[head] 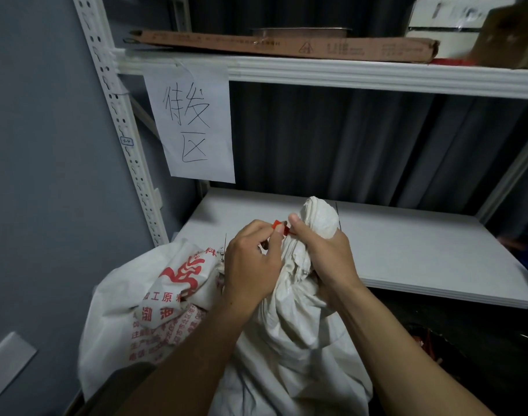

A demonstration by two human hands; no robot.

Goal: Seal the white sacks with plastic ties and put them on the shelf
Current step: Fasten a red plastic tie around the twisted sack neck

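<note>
Cinching the white sack [289, 325] shut

Just in front of the shelf [407, 250], the right hand [326, 259] clamps the gathered neck while the left hand [250, 262] pinches the red plastic tie [279, 226]. I'd hold that bunch tight and pull the tail straight through.

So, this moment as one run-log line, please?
step: sealing | left hand: pinches red plastic tie | right hand: grips gathered neck of white woven sack | white shelf board: behind sack
</note>
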